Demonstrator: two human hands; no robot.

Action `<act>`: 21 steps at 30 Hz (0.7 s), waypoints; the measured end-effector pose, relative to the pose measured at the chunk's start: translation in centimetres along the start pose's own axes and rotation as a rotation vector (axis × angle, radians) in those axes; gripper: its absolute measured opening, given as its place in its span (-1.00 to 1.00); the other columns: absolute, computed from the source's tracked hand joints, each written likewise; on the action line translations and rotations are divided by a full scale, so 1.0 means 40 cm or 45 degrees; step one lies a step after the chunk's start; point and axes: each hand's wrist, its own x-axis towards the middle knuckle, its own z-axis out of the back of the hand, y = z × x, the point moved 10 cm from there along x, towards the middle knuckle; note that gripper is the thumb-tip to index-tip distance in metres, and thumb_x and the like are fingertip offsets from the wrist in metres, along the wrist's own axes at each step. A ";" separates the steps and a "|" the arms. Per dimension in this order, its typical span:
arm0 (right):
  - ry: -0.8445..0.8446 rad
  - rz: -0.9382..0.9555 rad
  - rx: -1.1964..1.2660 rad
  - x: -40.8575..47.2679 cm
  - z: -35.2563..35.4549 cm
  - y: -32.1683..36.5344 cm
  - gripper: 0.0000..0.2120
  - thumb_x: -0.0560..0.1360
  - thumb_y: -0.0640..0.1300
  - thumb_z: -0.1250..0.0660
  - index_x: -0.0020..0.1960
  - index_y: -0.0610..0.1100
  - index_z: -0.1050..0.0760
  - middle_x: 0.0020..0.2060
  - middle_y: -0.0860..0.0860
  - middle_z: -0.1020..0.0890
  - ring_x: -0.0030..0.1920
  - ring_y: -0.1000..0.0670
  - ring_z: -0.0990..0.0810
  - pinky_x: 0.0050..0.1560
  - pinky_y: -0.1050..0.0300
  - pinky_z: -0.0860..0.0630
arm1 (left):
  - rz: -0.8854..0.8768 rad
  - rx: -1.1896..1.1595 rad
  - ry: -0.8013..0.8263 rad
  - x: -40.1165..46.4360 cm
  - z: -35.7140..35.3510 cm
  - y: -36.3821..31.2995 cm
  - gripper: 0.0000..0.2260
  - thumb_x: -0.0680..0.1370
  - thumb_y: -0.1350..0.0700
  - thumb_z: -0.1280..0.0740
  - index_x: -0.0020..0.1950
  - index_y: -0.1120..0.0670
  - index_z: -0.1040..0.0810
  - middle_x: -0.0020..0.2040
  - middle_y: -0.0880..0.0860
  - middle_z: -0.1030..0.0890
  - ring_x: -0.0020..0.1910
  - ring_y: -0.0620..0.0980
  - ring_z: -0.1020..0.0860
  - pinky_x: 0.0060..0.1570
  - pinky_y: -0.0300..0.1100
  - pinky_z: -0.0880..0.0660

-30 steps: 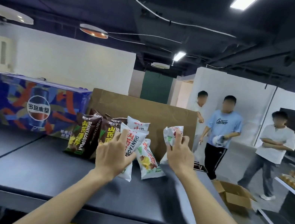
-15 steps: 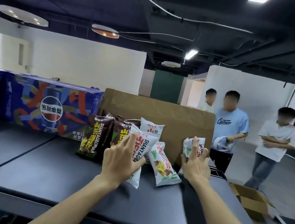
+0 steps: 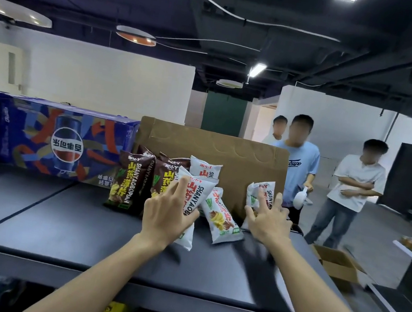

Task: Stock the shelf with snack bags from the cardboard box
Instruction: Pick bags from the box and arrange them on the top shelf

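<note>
Across the middle of the frame, a few brown and white snack bags [image 3: 129, 180] already stand on the black shelf top [image 3: 77, 221]. Left hand [image 3: 166, 212] grasps a white bag; right hand [image 3: 267, 221] grips another by the tall cardboard box [image 3: 214, 151]. More stocking probably remains.

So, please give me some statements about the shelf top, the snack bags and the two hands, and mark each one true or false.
1. The left hand is on an upright white bag. True.
2. The brown bags lie flat. False: they stand upright.
3. The right hand is at a white bag against the cardboard. True.
4. The blue cola case stands right of the cardboard. False: left.
5. The shelf top is white. False: black.
</note>
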 end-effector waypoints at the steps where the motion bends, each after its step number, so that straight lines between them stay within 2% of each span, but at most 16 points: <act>1: -0.080 0.034 -0.029 -0.006 0.027 0.015 -0.41 0.60 0.26 -0.02 0.57 0.16 0.02 0.55 -0.15 -0.03 0.43 -0.29 -0.20 0.34 -0.21 -0.29 | 0.001 0.011 0.004 -0.001 0.001 -0.003 -0.44 0.35 -0.14 -0.45 0.23 0.05 -0.35 -0.03 -0.02 -0.61 -0.35 0.09 -0.59 -0.47 -0.20 -0.38; 3: -0.222 0.183 -0.031 -0.025 0.068 0.067 -0.44 0.60 0.22 -0.07 0.55 0.08 -0.11 0.49 -0.17 -0.20 0.39 -0.26 -0.28 0.30 -0.15 -0.34 | 0.004 0.025 0.011 -0.002 0.008 -0.009 -0.44 0.35 -0.15 -0.45 0.23 0.07 -0.38 -0.04 -0.02 -0.61 -0.36 0.10 -0.59 -0.47 -0.23 -0.31; 4: -0.223 0.295 0.019 -0.038 0.073 0.104 -0.44 0.60 0.20 -0.10 0.54 0.05 -0.15 0.45 -0.15 -0.28 0.37 -0.24 -0.31 0.31 -0.11 -0.35 | 0.003 0.025 0.007 -0.004 0.012 -0.011 -0.45 0.36 -0.15 -0.45 0.22 0.07 -0.40 -0.04 -0.02 -0.61 -0.36 0.10 -0.59 -0.46 -0.22 -0.28; 6: -0.064 0.481 0.152 -0.061 0.034 0.170 -0.43 0.57 0.23 -0.14 0.52 0.07 -0.17 0.36 -0.12 -0.40 0.33 -0.19 -0.38 0.30 -0.08 -0.37 | -0.005 0.018 -0.001 -0.008 0.021 -0.017 -0.47 0.37 -0.15 -0.44 0.22 0.08 -0.40 -0.05 -0.02 -0.60 -0.34 0.11 -0.59 -0.44 -0.22 -0.26; 9: 0.256 0.397 0.303 -0.079 -0.045 0.194 -0.29 0.47 0.34 -0.20 0.53 0.18 -0.07 0.31 -0.14 -0.43 0.31 -0.20 -0.42 0.29 -0.10 -0.40 | 0.012 0.003 -0.007 -0.013 0.035 -0.014 -0.48 0.37 -0.13 -0.46 0.21 0.07 -0.40 -0.04 -0.02 -0.60 -0.32 0.13 -0.60 -0.43 -0.21 -0.25; 12: 0.360 0.319 0.312 -0.090 -0.072 0.198 -0.15 0.38 0.37 -0.28 0.55 0.14 -0.03 0.27 -0.12 -0.50 0.24 -0.18 -0.49 0.19 -0.08 -0.46 | 0.038 0.006 0.009 -0.014 0.045 0.006 -0.48 0.38 -0.14 -0.43 0.22 0.06 -0.38 -0.03 -0.01 -0.59 -0.31 0.16 -0.60 -0.45 -0.19 -0.32; 15: 0.292 0.345 0.212 -0.099 -0.058 0.220 -0.18 0.45 0.25 -0.28 0.56 0.09 0.04 0.22 -0.14 -0.51 0.19 -0.19 -0.51 0.13 -0.05 -0.46 | 0.050 0.013 0.016 -0.015 0.052 0.039 -0.47 0.40 -0.16 -0.40 0.25 0.05 -0.34 -0.07 -0.01 -0.56 -0.34 0.13 -0.59 -0.46 -0.14 -0.44; 21: -0.011 0.287 0.352 -0.105 0.031 0.255 -0.21 0.50 0.24 -0.21 0.56 0.15 0.17 0.15 -0.16 -0.40 0.05 -0.22 -0.52 0.00 -0.07 -0.49 | 0.109 0.021 0.017 -0.016 0.075 0.076 -0.47 0.41 -0.14 -0.41 0.26 0.06 -0.37 -0.07 -0.02 -0.55 -0.32 0.12 -0.59 -0.42 -0.18 -0.32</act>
